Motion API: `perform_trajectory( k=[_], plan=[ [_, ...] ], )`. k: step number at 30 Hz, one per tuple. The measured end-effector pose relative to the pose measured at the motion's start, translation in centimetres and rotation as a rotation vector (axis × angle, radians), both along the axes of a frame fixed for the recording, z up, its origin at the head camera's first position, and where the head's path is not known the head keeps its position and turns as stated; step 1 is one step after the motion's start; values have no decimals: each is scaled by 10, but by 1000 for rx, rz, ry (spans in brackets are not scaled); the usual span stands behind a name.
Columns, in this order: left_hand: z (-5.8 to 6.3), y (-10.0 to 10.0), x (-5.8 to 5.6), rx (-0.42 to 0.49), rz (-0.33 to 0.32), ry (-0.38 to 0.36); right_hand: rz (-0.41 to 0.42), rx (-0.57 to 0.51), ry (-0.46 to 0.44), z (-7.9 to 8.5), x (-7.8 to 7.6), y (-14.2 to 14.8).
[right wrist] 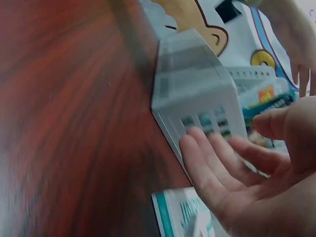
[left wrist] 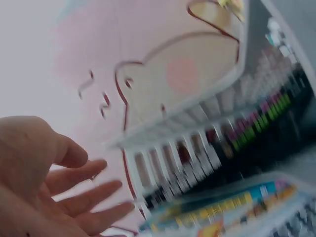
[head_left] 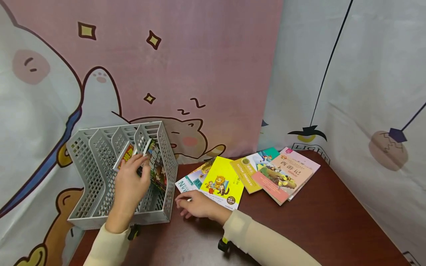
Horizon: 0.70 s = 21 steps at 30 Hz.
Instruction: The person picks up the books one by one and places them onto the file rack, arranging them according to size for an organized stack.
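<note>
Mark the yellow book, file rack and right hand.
Yellow book (head_left: 220, 181), head view: lion picture on its cover.
File rack (head_left: 149, 218), head view: low front wall.
Right hand (head_left: 200, 205), head view: back of the hand.

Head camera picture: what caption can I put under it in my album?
Left hand at a white rack holding books, right hand near a bright yellow book.

A pink cloth backdrop (head_left: 216, 74) rises behind the reddish-brown surface (head_left: 342, 218), printed with three stars (head_left: 87, 30) and a sleeping cat (head_left: 188, 136) (two squiggly z's above its head). At left spreads a large white cartoon creature (head_left: 36, 111) with a blue strap (head_left: 43, 170); at right, a pale panel (head_left: 296, 66) shows a round hanging ornament (head_left: 387, 153) and the word "LIGHT" (head_left: 309, 148).
</note>
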<state>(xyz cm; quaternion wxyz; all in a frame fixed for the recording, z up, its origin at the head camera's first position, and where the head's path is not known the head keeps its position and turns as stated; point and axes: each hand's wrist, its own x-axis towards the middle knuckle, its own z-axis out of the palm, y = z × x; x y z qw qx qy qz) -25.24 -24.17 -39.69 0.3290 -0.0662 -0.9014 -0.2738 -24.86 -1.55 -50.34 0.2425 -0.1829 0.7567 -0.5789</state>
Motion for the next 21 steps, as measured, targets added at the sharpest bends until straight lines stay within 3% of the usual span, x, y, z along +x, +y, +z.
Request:
perform_trajectory(
  k=[3, 7, 14, 21],
  plan=[
    [-1, 17, 6, 20, -107, 58, 3, -12, -7, 3, -4, 18],
    [-4, 40, 11, 48, -224, 49, -17, -12, 9, 5, -9, 46],
    [-18, 77, 10, 106, -340, -146, -124, 30, 34, 9, -16, 100],
    [-42, 109, -3, 158, -355, -351, -269, 43, -14, 12, -15, 142]
  ],
)
